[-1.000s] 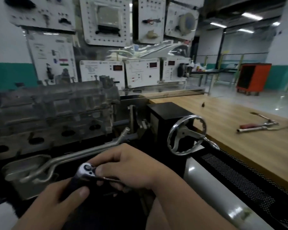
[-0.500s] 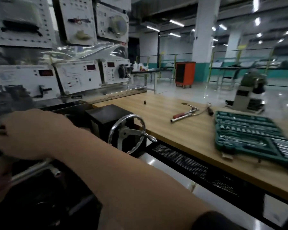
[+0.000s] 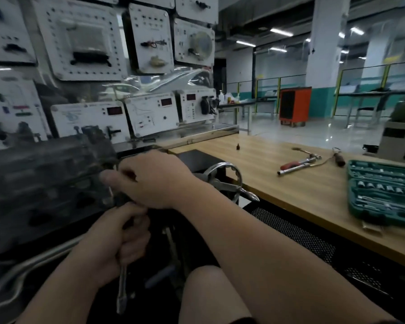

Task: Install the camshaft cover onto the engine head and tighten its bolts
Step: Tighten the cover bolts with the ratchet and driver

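Left hand [image 3: 117, 244] clenched round the wrench [image 3: 122, 288], right hand [image 3: 157, 181] curled against the blurred engine cover [image 3: 45, 181] at left, grasp unclear. Green case [image 3: 384, 217] open on the table [image 3: 278, 195], sockets [image 3: 384, 188] in rows.

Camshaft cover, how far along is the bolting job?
Done: the cover, blurred, seems seated. In hand: the left hand grips a ratchet, the right hand holds its head at the cover's end. Left: which bolts are tight cannot be told.
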The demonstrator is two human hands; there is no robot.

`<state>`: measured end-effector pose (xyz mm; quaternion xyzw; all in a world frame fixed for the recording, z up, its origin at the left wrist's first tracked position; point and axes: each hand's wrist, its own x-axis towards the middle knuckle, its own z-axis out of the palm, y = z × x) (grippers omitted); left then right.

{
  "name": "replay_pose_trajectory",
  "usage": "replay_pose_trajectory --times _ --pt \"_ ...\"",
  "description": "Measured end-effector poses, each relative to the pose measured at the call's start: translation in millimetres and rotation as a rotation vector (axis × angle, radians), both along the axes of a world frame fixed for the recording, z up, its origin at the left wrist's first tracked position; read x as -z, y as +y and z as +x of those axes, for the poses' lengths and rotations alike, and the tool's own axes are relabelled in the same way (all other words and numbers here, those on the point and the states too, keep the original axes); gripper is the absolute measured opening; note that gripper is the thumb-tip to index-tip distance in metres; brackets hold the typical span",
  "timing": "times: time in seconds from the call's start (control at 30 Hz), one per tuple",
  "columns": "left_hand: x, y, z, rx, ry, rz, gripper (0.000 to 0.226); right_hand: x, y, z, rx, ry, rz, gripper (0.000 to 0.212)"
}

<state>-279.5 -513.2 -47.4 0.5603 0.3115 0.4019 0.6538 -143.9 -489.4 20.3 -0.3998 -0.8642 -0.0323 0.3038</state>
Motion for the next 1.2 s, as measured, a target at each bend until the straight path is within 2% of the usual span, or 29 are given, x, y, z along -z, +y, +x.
replay_pose_trajectory --times 0.07,0.1,0.13,0.23,0.27,0.33,0.4,0.5,0.63,0.8,0.93,1.07,1.2 --pt "-10 -7 -4 0.145 -0.105 -0.075 0.026 -1 3 -4 -0.129 0.179 -0.048 0.052" --pt "-15 -7 -7 0.102 -0.104 -0.091 0.026 -3 6 -10 -0.136 0.185 -0.072 0.053" --pt "-18 -2 -10 -0.033 -0.042 -0.073 0.029 -7 10 -16 -0.118 0.147 -0.072 0.055" --pt "-40 17 -20 -0.613 0.402 0.278 0.036 -34 22 -37 0.0 -0.039 -0.028 0.054" --pt "-51 26 -27 -0.738 0.476 0.401 0.032 -47 26 -46 0.044 -0.065 -0.016 0.052" --pt "-78 46 -39 -0.849 0.505 0.59 0.024 -75 36 -63 0.123 -0.057 0.093 0.049" --pt "-108 67 -47 -0.838 0.487 0.661 0.025 -107 49 -77 0.181 -0.044 0.278 0.046" --pt "-149 100 -51 -0.739 0.396 0.552 0.023 -154 71 -92 0.252 -0.095 0.444 0.042" --pt "-183 134 -59 -0.706 0.167 0.537 0.022 -197 101 -102 0.279 -0.109 0.459 0.038" --pt "-188 159 -63 -0.723 0.183 0.579 0.02 -206 123 -106 0.301 -0.127 0.453 0.037" --pt "-189 171 -58 -0.697 0.084 0.568 0.012 -211 133 -106 0.317 -0.137 0.459 0.035" --pt "-187 173 -53 -0.698 0.042 0.5 0.017 -211 139 -107 0.315 -0.172 0.407 0.033" --pt "-196 172 -50 -0.675 -0.018 0.512 0.017 -221 138 -104 0.306 -0.15 0.418 0.036"
